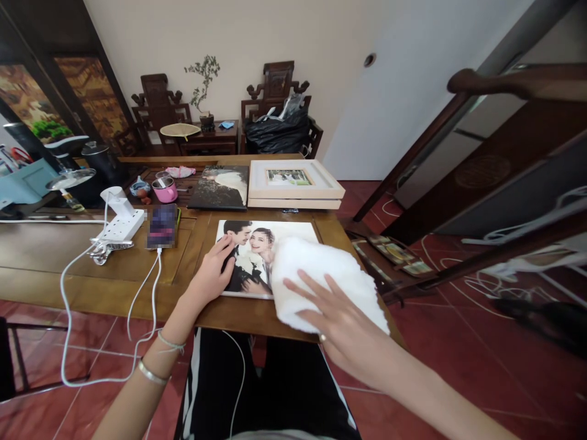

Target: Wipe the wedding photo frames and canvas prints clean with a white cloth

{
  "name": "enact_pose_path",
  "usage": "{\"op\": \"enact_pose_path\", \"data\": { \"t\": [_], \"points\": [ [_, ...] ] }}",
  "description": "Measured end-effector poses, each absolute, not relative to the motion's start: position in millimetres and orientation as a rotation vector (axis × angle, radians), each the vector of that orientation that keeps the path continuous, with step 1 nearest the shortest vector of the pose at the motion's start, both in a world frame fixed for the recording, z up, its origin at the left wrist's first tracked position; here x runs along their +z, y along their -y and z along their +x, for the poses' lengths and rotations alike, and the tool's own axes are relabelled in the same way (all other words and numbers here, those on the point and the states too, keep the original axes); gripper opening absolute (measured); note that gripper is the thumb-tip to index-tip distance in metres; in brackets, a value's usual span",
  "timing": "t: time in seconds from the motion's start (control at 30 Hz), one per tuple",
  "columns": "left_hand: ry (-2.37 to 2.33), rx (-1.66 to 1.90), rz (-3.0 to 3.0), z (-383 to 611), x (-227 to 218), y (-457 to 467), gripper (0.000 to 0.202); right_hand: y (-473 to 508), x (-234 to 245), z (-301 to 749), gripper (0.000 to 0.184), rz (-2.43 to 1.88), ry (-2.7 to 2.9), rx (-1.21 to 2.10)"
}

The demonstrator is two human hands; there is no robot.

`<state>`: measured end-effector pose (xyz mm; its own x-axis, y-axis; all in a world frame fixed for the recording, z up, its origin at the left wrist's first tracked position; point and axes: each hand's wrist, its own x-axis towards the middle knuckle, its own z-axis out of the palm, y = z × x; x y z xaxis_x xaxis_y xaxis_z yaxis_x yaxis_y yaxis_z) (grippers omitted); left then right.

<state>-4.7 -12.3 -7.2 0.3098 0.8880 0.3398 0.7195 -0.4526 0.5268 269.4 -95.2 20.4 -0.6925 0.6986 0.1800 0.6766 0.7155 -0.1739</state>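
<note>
1. At the left of the frame a power strip [120,227] and a phone [162,226] lie on the table [55,256], white cables trailing off the near edge
2. Just left of centre the left hand [213,275] lies flat and open, fingertips pressing on the left edge of the photo [245,260]; it grips nothing
3. The photo, a large glossy portrait panel, lies flat at the table's near edge, centre frame. I'd judge it stiff and fairly light, with a slick face that marks easily and slides on the wood, so it is best taken by its edges or pinned at a corner
4. Behind it, towards the top centre, sit a darker print [222,186] and a pale frame [293,183], well apart from the hands
5. Right of centre a white towel [321,269], folded thick, covers the photo's right part. It looks soft, limp and light, and would bunch under a pinch, so a flat palm suits it
6. The right hand [339,318] rests on the towel's near end, open, fingers stretched and spread, well apart from the left hand
</note>
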Motion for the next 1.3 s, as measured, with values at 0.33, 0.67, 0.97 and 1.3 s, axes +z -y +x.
{"op": "enact_pose_path", "data": {
  "t": [0.33, 0.67, 0.97, 1.3],
  "points": [
    [-1.462, 0.856, 2.26, -4.3, -4.8, 13.8, 0.043, 13.3, 28.8, 265.7, 0.055, -1.448, 2.605, 0.155],
    [-1.5, 1.114, 2.229, -9.0, -6.7, 11.3, 0.043, 8.2, 38.1, 169.6, 0.052, -1.136, 2.789, 0.245],
    [-1.516, 1.009, 2.19, -5.8, -5.8, 14.0, 0.044, 83.1, 30.2, 255.9, 0.058, -0.994, 2.729, 0.315],
    [-1.27, 1.273, 1.166, -9.6, 18.4, 11.9, 0.069, 56.8, 11.2, 282.2, 0.038, -1.295, 2.503, 0.125]
  ]
}}
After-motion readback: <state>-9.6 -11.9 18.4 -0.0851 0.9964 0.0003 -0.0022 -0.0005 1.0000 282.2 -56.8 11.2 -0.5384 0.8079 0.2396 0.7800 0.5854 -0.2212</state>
